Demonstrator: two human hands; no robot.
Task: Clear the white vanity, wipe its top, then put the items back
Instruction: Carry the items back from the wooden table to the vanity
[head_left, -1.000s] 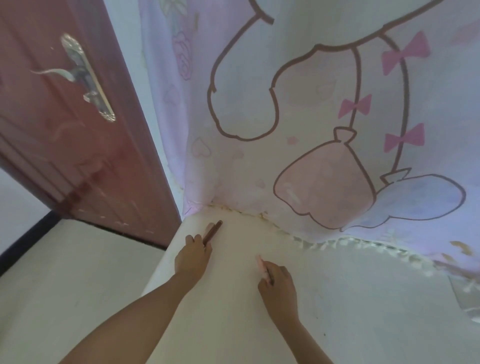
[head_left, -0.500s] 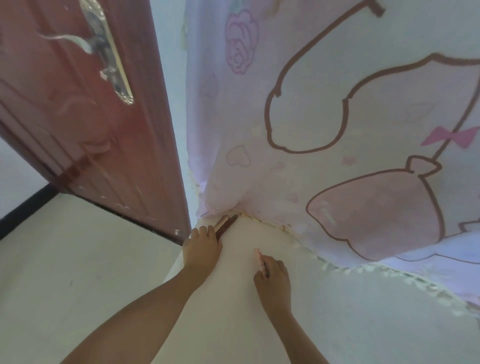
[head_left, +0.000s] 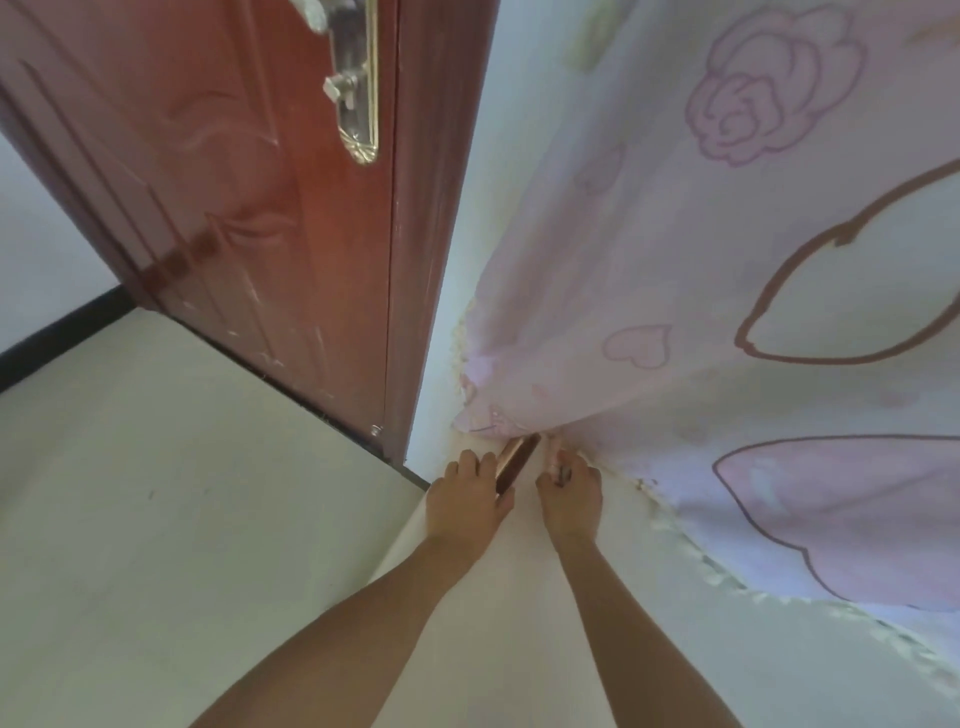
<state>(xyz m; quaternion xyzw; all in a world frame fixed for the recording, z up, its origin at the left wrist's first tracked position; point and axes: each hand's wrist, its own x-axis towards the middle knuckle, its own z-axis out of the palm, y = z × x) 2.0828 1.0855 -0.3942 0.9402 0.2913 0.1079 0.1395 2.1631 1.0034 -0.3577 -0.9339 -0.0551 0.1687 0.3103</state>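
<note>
Our left hand (head_left: 467, 501) grips a brown stick (head_left: 513, 464) and our right hand (head_left: 571, 501) pinches a small pink item (head_left: 557, 462), both at the far corner of the tabletop (head_left: 519, 623), against the curtain (head_left: 675, 312). We should lay them flat, off the edge.

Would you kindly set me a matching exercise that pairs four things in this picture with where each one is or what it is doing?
Column one:
1. left hand
2. right hand
3. door
4. patterned cloth

Column two:
A. hangs at the right, its fringed hem reaching the white vanity
B. grips a brown stick
C. reddish brown, at the upper left, with a metal handle plate
D. pinches a small pink item

Pairs: 1-B, 2-D, 3-C, 4-A.
</note>
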